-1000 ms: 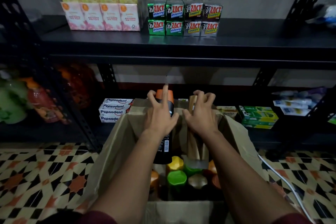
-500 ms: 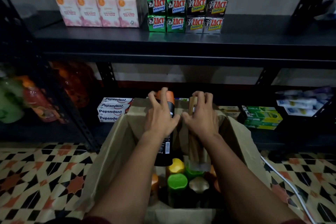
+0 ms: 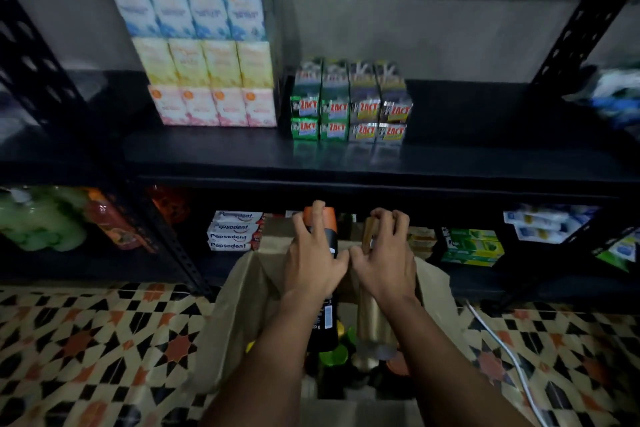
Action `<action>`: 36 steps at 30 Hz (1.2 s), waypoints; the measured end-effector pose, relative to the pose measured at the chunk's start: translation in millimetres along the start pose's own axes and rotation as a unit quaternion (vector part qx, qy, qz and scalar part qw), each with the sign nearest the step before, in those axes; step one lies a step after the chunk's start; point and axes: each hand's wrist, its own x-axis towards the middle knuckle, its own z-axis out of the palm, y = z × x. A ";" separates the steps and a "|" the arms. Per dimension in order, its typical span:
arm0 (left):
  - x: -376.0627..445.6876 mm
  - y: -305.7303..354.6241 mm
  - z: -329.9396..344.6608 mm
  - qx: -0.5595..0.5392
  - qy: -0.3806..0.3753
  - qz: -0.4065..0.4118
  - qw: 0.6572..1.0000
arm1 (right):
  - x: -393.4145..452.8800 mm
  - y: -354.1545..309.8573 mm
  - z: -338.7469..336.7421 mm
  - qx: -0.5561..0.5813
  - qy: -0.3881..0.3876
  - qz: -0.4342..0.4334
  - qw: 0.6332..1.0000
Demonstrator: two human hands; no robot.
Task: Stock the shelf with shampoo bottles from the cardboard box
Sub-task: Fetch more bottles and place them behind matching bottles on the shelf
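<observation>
Lifting two bottles clear of the box (image 3: 242, 288), the person has one in each hand. Left hand (image 3: 313, 267) wraps the upper body of a black bottle (image 3: 325, 322) with an orange cap (image 3: 320, 217), forefinger laid up over the cap. Right hand (image 3: 384, 263) curls round the neck end of a gold bottle (image 3: 369, 319). Both bottles upright, side by side, bases just above the rest in the box: green, yellow and orange caps (image 3: 334, 354) visible below, packed close. Box sits on patterned floor tiles (image 3: 104, 340) against the rack. Upper shelf (image 3: 485, 156) holds stacked tissue packs (image 3: 207, 55) and Zact cartons (image 3: 349, 114), with bare board to the right; lower shelf has Pepsodent cartons (image 3: 233, 232). Judgement: full plastic bottles, stiff-walled, moderately heavy, likely smooth and slippery. A grip high near the cap lets the base swing; taking hold lower round the body would steady them. Set down base first, since tall narrow bottles tip easily. Frame is motion-blurred; labels unreadable.
</observation>
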 end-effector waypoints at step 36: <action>75.5 387.4 -587.1 -0.054 0.194 0.156 0.967 | 191.2 -411.8 -555.7 0.033 0.217 -0.113 0.969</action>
